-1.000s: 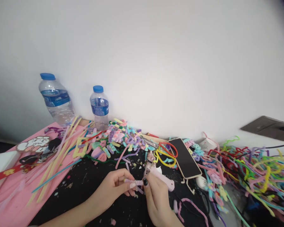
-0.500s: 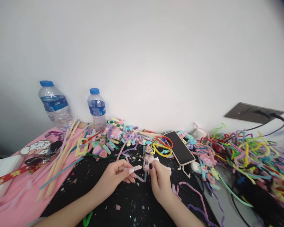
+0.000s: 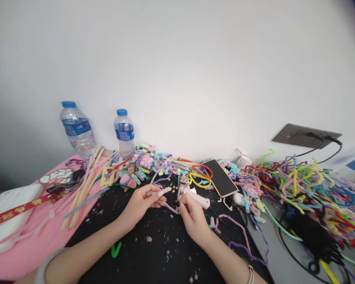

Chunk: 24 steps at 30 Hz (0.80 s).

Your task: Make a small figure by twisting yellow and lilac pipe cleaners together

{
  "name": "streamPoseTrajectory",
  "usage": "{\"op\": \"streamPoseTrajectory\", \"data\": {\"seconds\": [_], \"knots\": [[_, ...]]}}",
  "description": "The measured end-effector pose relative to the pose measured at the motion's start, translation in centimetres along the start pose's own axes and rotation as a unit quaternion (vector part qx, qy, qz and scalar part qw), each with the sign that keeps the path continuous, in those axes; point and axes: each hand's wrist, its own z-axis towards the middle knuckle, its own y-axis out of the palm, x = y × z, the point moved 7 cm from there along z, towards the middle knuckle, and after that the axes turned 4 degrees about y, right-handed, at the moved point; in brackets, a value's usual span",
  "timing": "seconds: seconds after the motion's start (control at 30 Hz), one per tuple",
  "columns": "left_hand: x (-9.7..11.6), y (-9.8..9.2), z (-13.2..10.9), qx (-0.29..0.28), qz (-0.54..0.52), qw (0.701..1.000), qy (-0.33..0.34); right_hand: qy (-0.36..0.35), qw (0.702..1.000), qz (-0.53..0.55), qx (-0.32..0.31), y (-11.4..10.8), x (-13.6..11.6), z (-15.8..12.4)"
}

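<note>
Over the black work surface, my left hand point(image 3: 144, 199) pinches a pale pink-lilac fuzzy stem point(image 3: 165, 190) between thumb and fingers, and a lilac length point(image 3: 170, 208) trails below it. My right hand point(image 3: 192, 217) is closed, thumb against index finger, at the near end of a pink glue gun point(image 3: 201, 200) lying on the surface. Whether its fingertips hold a small part of something is too small to make out. The two hands are a short way apart. Red-and-yellow-handled scissors point(image 3: 201, 176) lie just beyond the right hand.
Two water bottles point(image 3: 78, 130) point(image 3: 124, 132) stand by the wall. A phone point(image 3: 221, 179) lies behind the right hand. Tangled fuzzy stems point(image 3: 307, 177) and black cable point(image 3: 313, 236) cover the right side. Loose stems lie on pink sheeting point(image 3: 44, 232) at left.
The view has shifted slightly, showing more on the right. My right hand has moved nearer my left, and the pink glue gun now shows behind it, turned to the right.
</note>
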Motion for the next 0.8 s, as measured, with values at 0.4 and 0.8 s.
{"op": "streamPoseTrajectory", "data": {"seconds": [0.4, 0.8], "knots": [[0.3, 1.3, -0.6, -0.066, 0.075, 0.993, 0.068, -0.032, 0.994, -0.099, -0.018, -0.2, -0.3, 0.2], [0.7, 1.2, -0.7, -0.067, 0.108, 0.987, 0.096, 0.022, 0.999, -0.003, -0.037, 0.3, 0.9, 0.3]]}}
